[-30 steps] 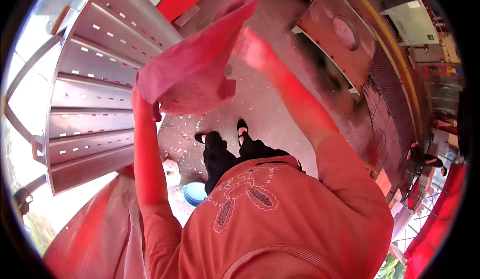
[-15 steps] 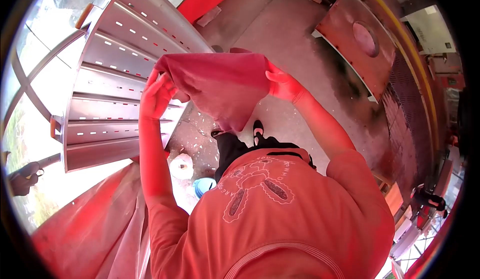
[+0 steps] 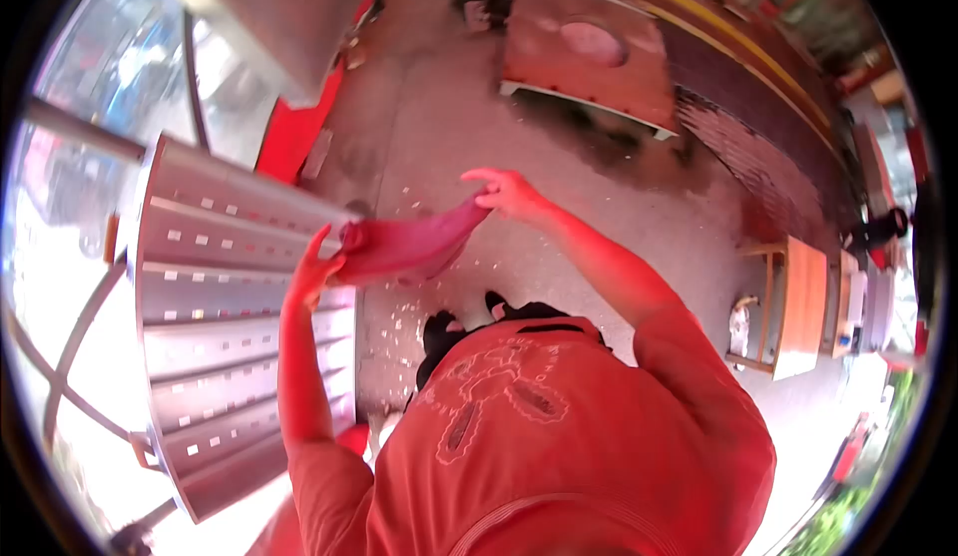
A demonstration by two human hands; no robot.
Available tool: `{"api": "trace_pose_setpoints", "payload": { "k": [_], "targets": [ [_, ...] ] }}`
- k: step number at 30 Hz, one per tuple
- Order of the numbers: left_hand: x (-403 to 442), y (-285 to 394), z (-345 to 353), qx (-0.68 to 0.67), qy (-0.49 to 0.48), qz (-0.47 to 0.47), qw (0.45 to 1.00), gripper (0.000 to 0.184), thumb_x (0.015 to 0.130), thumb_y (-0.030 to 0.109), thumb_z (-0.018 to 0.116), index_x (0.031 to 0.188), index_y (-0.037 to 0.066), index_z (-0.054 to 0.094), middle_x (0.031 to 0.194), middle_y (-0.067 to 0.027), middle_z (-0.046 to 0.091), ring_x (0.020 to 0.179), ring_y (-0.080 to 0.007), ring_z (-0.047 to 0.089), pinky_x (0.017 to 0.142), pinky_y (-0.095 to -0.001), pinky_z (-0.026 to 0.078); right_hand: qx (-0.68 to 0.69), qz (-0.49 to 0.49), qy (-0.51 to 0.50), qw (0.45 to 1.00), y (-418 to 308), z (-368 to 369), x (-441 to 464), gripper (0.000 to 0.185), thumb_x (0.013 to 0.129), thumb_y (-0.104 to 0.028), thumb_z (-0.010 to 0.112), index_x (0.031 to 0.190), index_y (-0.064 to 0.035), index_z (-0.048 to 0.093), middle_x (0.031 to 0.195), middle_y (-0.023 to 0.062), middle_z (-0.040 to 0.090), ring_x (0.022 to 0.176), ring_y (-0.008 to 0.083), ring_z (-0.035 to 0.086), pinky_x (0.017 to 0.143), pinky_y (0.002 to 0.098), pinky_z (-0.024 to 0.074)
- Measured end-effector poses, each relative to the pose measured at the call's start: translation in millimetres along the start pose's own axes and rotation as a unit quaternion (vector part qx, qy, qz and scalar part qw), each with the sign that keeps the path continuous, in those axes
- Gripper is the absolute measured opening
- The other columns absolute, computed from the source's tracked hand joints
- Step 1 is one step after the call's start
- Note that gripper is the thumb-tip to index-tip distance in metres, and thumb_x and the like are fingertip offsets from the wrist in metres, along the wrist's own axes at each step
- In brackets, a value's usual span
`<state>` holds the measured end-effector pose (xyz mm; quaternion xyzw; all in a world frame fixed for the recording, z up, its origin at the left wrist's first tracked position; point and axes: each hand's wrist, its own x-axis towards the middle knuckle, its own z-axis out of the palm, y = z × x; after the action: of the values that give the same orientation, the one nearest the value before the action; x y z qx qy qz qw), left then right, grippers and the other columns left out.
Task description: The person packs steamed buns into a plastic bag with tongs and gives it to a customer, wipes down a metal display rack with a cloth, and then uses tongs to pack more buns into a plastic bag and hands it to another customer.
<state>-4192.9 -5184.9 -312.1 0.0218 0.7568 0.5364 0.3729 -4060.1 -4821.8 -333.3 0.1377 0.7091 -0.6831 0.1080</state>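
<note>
A reddish-pink cloth [image 3: 414, 247] stretches between my two hands in front of my body, gathered into a narrow, sagging band. At its left end my left hand [image 3: 314, 275] grips a bunched corner, with one finger sticking up. My right hand [image 3: 511, 195] pinches the other end between thumb and fingers, its index finger pointing out to the left. The cloth hangs above the floor, beside a grey metal rack [image 3: 215, 301] with sloping, slotted slats. My left hand is close to that rack's right edge.
A low table with a round plate-like patch [image 3: 594, 44] stands ahead on the concrete floor [image 3: 429, 107]. To the right is a wooden table [image 3: 798, 306]. Small pale scraps [image 3: 399, 331] litter the floor by my feet. A red panel [image 3: 294, 137] lies beyond the rack.
The cloth was spread wide and hanging down; now it is drawn into a narrow band. My hands have moved lower, and the view has turned to the right.
</note>
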Motion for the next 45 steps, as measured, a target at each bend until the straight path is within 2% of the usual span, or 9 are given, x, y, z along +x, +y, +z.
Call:
{"api": "trace_pose_setpoints", "payload": {
  "k": [7,10,16,22,25,34,40,43,45],
  "targets": [
    [46,20,24,-0.123,-0.156,0.069,0.978,0.04,0.087,0.004,0.054,0.127,0.003,0.049,0.09,-0.0046,0.059,0.074,-0.0133,0.059,0.067,-0.0251,0.052,-0.192,-0.138,0.182,0.954,13,-40,-54,0.031,0.075,-0.004,0.061,0.106,-0.0067,0.061,0.083,0.007,0.065,0.08,0.0152,0.061,0.073,0.0294,0.0481],
    [49,39,60,-0.094,-0.155,0.116,0.977,0.036,0.086,0.003,0.054,0.122,0.002,0.053,0.094,-0.0046,0.058,0.077,-0.0128,0.059,0.071,-0.0272,0.052,0.164,-0.193,0.226,0.941,-31,-49,-102,0.048,0.074,-0.002,0.061,0.121,-0.0105,0.053,0.084,0.0045,0.064,0.082,0.0139,0.06,0.071,0.03,0.048],
    [52,69,126,0.081,-0.173,0.18,0.965,0.04,0.08,-0.002,0.059,0.119,0.001,0.055,0.087,-0.0003,0.054,0.077,-0.008,0.051,0.066,-0.0212,0.043,-0.138,-0.079,0.323,0.933,41,-54,-151,0.057,0.075,-0.003,0.062,0.13,-0.0114,0.046,0.095,0.0028,0.062,0.087,0.0114,0.056,0.077,0.0277,0.0457],
    [74,72,159,0.116,-0.216,0.27,0.931,0.044,0.074,-0.006,0.06,0.118,0.002,0.057,0.087,-0.0028,0.056,0.081,-0.0104,0.054,0.07,-0.0243,0.044,-0.015,-0.099,0.289,0.952,72,-84,-200,0.039,0.072,-0.003,0.06,0.111,-0.006,0.059,0.104,0.0092,0.06,0.093,0.0213,0.058,0.08,0.0348,0.0472],
    [56,80,180,0.329,-0.155,0.471,0.804,0.044,0.07,-0.006,0.061,0.112,0.003,0.058,0.091,-0.0081,0.056,0.084,-0.0193,0.055,0.075,-0.0297,0.045,-0.393,-0.093,0.296,0.866,82,-80,-208,0.03,0.068,-0.011,0.063,0.098,-0.0058,0.063,0.099,0.0145,0.057,0.096,0.0308,0.055,0.08,0.0384,0.0466],
    [49,60,177,0.435,-0.133,0.421,0.785,0.015,0.065,0.002,0.066,0.08,-0.002,0.062,0.089,-0.0113,0.052,0.085,-0.0261,0.053,0.077,-0.0326,0.043,-0.483,-0.003,0.31,0.819,78,-81,-252,0.019,0.07,-0.015,0.062,0.088,-0.0105,0.066,0.093,0.0115,0.055,0.094,0.0324,0.054,0.083,0.0363,0.0444],
    [91,113,141,-0.061,-0.38,0.245,0.89,0.026,0.074,0.017,0.055,0.091,-0.002,0.056,0.11,-0.0093,0.052,0.1,-0.0221,0.052,0.086,-0.0341,0.042,-0.05,-0.004,0.155,0.987,13,-137,-254,0.027,0.085,-0.032,0.061,0.1,-0.0097,0.065,0.123,0.0048,0.051,0.106,0.023,0.053,0.088,0.0398,0.0426],
    [99,128,167,-0.279,-0.327,0.185,0.884,0.047,0.079,0.036,0.044,0.109,0.001,0.046,0.123,-0.0094,0.045,0.109,-0.0243,0.048,0.094,-0.037,0.037,0.502,-0.197,0.18,0.823,4,-131,-228,0.044,0.089,-0.039,0.055,0.117,-0.0048,0.055,0.13,0.006,0.049,0.116,0.0209,0.048,0.099,0.0412,0.0374],
    [88,106,196,-0.365,-0.305,0.128,0.87,0.061,0.082,0.049,0.037,0.122,0.003,0.04,0.131,-0.0095,0.04,0.116,-0.0258,0.045,0.099,-0.039,0.034,0.593,-0.169,0.063,0.785,30,-103,-221,0.051,0.089,-0.038,0.056,0.126,-0.0035,0.047,0.131,0.0084,0.049,0.117,0.0214,0.048,0.101,0.0397,0.0357]
  ]
}}
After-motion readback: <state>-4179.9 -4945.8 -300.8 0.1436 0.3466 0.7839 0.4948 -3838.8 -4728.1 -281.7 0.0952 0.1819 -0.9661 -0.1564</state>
